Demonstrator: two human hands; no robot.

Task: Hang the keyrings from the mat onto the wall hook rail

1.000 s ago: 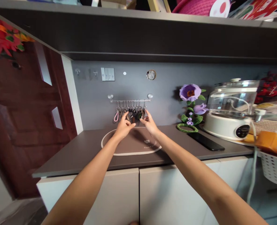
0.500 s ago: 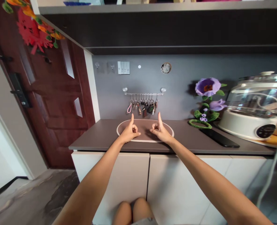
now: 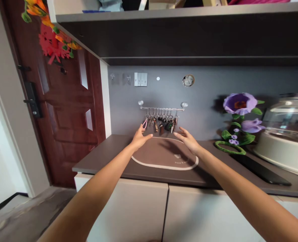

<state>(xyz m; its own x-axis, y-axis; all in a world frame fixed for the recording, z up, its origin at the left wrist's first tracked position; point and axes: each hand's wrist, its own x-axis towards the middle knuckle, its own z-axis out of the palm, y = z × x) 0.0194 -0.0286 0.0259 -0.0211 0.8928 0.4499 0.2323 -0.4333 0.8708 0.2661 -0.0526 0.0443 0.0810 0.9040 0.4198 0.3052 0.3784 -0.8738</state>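
Metal keys (image 3: pixel 169 125) nearer now; hands (image 3: pixel 139 138) (image 3: pixel 189 141) uncurled, wider apart.

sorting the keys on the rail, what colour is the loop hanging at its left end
The loop is pink; it shows best in the head view.

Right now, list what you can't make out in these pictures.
Head view throughout:
Keys: small, overlapping one another.
Left hand against pink loop: too small to confirm contact.
Mat lettering: tiny, blurred.
Appliance: cut off by right edge.
Shelf goods: cut off by top edge.
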